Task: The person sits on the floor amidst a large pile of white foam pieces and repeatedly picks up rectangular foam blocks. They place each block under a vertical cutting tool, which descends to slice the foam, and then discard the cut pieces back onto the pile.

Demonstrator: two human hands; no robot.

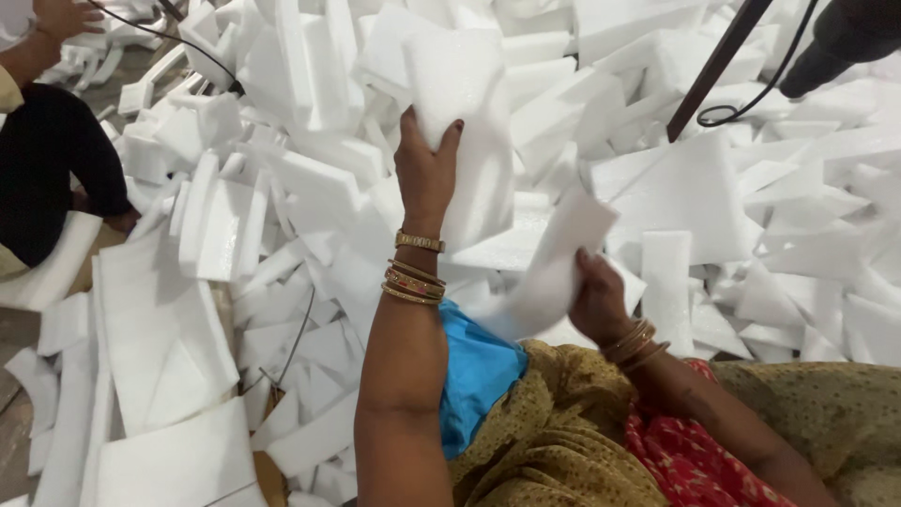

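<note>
Above a lap draped in olive patterned cloth [563,441], I see two hands at work, each closed on its own piece of foam. The left hand [425,169] is raised, fingers and thumb clamped around the lower edge of a tall white slab of expanded foam [460,103] held upright over the heap. The right hand [598,300] sits lower and nearer the body, curled shut on the bottom corner of a thinner flat white foam sheet [558,268] that tilts up toward the right. The two pieces are near each other; whether they touch I cannot tell. I count one cluster of gold bangles [414,272] on the left wrist, several stacked together, and a second cluster [636,343] on the right wrist. One fold of bright blue fabric [479,366] shows between the forearms. Beyond the hands lies a wide heap of white foam offcuts [282,188], far too many to count. One dark slanted rod [718,61] crosses the upper right with one black cable [751,99] looping beside it. At the far left sits one other person in a black sleeve [56,160], well apart from both hands.
</note>
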